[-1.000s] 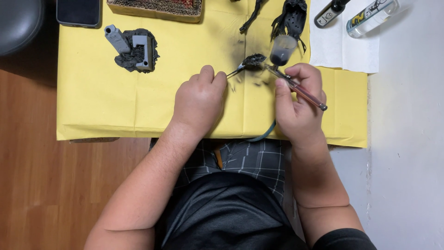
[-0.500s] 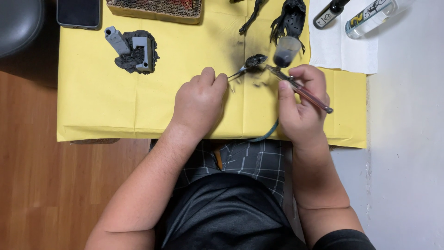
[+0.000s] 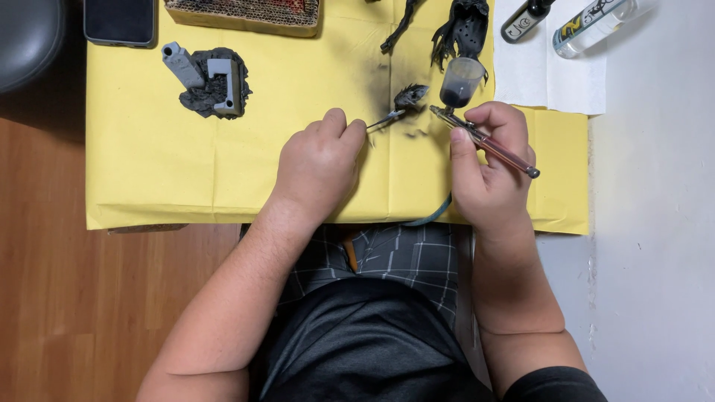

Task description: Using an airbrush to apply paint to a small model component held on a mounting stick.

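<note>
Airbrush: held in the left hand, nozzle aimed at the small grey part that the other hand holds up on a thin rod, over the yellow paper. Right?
Not quite: the head view shows the airbrush in the right hand, not the left. The left hand holds the thin rod carrying the small grey part, over the yellow paper.

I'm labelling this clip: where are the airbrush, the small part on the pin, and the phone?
airbrush [image 3: 488, 143]: head view, mid-barrel.
small part [image 3: 410, 95]: head view, its dark body.
phone [image 3: 119, 20]: head view, screen.
</note>
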